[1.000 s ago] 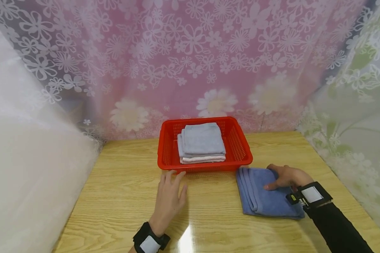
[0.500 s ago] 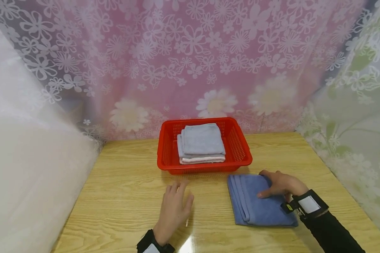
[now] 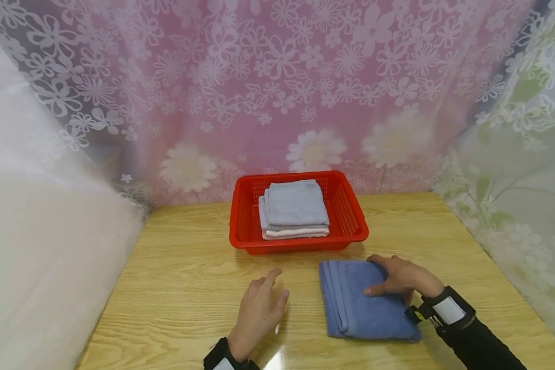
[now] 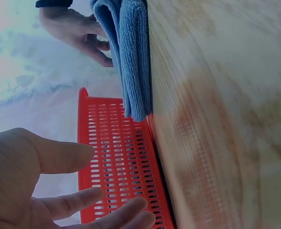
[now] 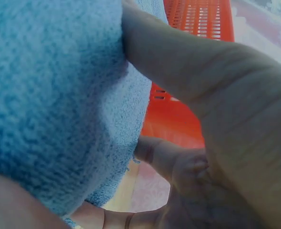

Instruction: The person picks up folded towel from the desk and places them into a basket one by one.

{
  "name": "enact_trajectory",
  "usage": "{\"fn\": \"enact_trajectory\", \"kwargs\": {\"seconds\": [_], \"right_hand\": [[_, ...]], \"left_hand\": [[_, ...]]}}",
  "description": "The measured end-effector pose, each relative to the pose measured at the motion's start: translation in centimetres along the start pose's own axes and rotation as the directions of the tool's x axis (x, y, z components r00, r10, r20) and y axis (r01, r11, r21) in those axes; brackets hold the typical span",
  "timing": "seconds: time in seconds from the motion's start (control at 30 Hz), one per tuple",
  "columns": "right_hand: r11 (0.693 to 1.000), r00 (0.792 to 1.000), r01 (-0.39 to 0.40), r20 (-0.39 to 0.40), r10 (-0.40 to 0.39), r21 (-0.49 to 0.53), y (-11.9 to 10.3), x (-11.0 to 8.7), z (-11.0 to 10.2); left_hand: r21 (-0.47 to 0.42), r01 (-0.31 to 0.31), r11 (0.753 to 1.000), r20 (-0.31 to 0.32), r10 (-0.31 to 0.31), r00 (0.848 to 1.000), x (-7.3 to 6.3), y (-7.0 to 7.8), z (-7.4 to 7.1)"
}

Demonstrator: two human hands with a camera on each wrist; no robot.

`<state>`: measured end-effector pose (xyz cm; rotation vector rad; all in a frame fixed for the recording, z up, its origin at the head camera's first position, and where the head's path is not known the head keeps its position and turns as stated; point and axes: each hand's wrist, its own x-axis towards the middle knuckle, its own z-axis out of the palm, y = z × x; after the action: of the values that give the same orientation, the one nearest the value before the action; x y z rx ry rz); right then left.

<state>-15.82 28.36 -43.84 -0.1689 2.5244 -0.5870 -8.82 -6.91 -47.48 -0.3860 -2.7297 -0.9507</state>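
A folded blue towel (image 3: 370, 303) lies on the table in front of the basket, its layered folds along the left side. My right hand (image 3: 400, 277) grips its right part, thumb on the upper face. Close up in the right wrist view, the thumb and fingers hold the towel (image 5: 59, 95) between them; some fingertips are hidden by the cloth. My left hand (image 3: 259, 311) is to the left of the towel, apart from it, with fingers loosely extended and nothing in it. In the left wrist view, that hand (image 4: 45, 176) appears before the basket.
A red perforated plastic basket (image 3: 296, 245) stands behind the towel, holding a stack of folded light-grey and whitish towels (image 3: 296, 205). The wooden table (image 3: 180, 288) is bordered by a pink floral curtain (image 3: 282, 103) at the back and pale sheets at the sides.
My right hand has slid the blue towel left and toward the person, away from the basket. My left hand has drawn back from the basket's front and shifted slightly right.
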Motion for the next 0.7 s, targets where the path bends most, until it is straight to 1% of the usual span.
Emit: {"fn": "enact_trajectory", "kwargs": {"seconds": [0.17,0.33,0.43,0.53,0.7], "right_hand": [[1.000,1.000,0.019,-0.001,-0.019,0.003,-0.6,-0.1,0.5],[0.999,0.999,0.046,-0.012,-0.046,0.015,-1.2,-0.1,1.0],[0.998,0.999,0.052,-0.014,-0.052,0.041,-1.6,-0.1,1.2],[0.995,0.997,0.077,-0.011,-0.076,0.070,-1.8,-0.1,1.6],[0.991,0.995,0.098,-0.010,-0.098,0.095,-2.1,-0.2,2.0]], "left_hand": [[-0.015,0.003,1.000,0.031,-0.003,1.000,-0.1,0.2,0.2],[-0.027,-0.004,1.000,0.039,0.005,0.999,-0.1,0.4,0.3],[-0.050,0.011,0.999,0.055,-0.008,0.998,-0.2,0.6,0.3],[-0.068,0.028,0.997,0.075,-0.023,0.997,-0.3,0.8,0.4],[-0.080,0.041,0.996,0.103,-0.033,0.994,-0.4,0.9,0.5]]}}
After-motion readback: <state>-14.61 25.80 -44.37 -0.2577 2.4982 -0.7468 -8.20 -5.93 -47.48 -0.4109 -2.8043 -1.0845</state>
